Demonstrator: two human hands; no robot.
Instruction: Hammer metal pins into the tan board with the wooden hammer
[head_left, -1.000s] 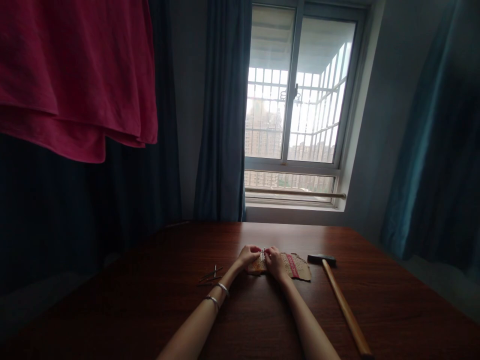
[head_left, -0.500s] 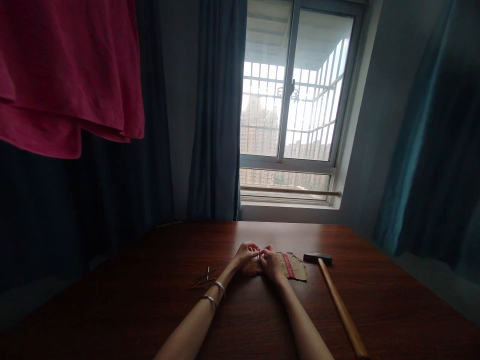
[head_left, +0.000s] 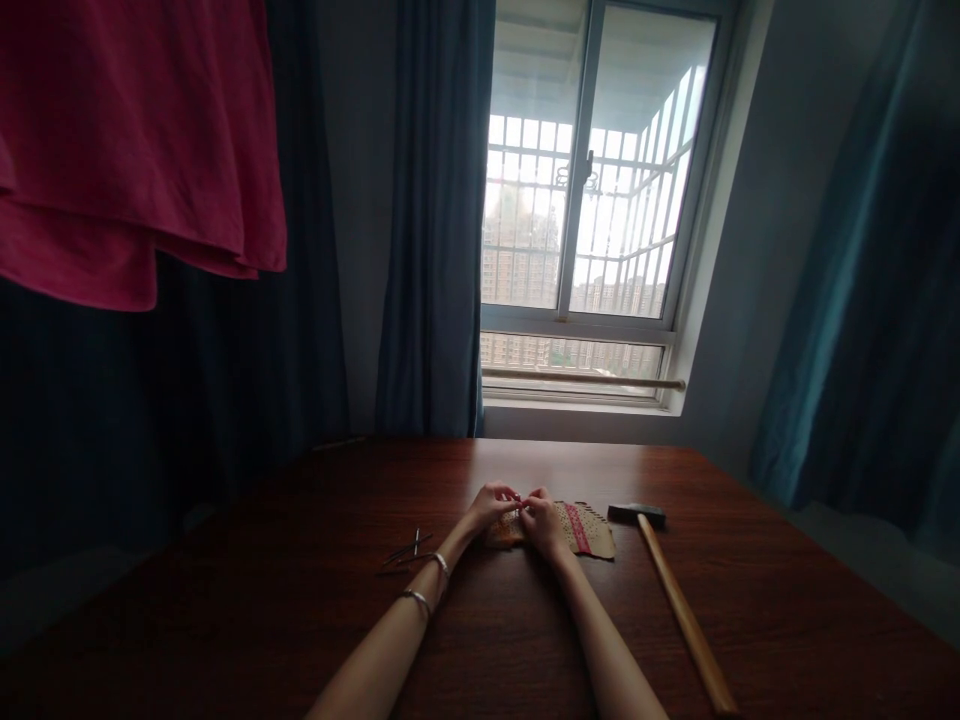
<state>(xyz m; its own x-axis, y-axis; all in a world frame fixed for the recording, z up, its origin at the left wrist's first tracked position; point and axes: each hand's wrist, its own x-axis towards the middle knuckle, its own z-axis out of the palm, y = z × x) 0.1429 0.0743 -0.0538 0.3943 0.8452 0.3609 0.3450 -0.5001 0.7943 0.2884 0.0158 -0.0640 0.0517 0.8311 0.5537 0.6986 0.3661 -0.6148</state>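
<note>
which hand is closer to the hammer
The right hand, the one without bangles behind it; the left hand, with two silver bangles behind its wrist, is farther from the hammer.

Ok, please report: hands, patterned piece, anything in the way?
Left hand, right hand close together over patterned piece, grip unclear. Piece lies on table, partly covered. Hammer at right, clear of hands.

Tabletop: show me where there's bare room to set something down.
Bare tabletop lies left of the thin rods, between right forearm and hammer handle, and beyond the left hand and right hand toward the window. Crowded: the middle, where those hands meet over the patterned piece.
</note>
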